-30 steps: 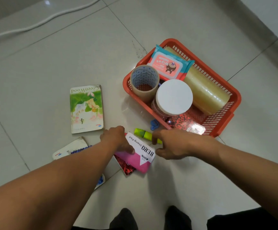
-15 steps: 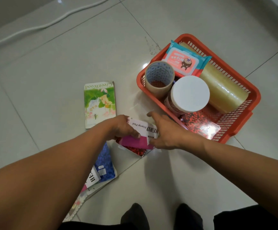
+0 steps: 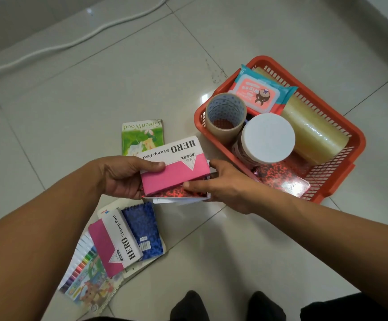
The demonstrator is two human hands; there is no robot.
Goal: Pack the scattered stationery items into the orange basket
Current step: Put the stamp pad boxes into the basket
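Judging from how things lie, the packing is roughly half done. The orange basket (image 3: 361,144) on the tiled floor already holds a brown tape roll (image 3: 225,117), a jar with a white lid (image 3: 269,137), a large clear tape roll (image 3: 315,133), a pack of wipes (image 3: 260,93) and a flat red glitter cover (image 3: 281,179) lying on its bottom. Just beside the basket's near-left side, above the floor, both hands carry a small stack. The left hand (image 3: 121,177) is clamped on the pink-and-white stamp pad box (image 3: 174,177), thumb pressed on its top and fingers beneath. The right hand (image 3: 230,188) has its fingers curled round the edge of the red glitter notebook (image 3: 172,193) directly under the box, with something white showing below that; what it is I cannot tell. The stack has not yet reached the basket, so setting it in is probably the step in hand. On the floor, well apart from the basket, lie a green notebook (image 3: 142,135), partly hidden behind the held box, and a pile near the left forearm: a second stamp pad box (image 3: 116,242) on top of a blue spiral notebook (image 3: 144,230), with a pack of colour pens (image 3: 84,269) beside them. Free room in the basket looks tight, mostly over the red cover at the near end.
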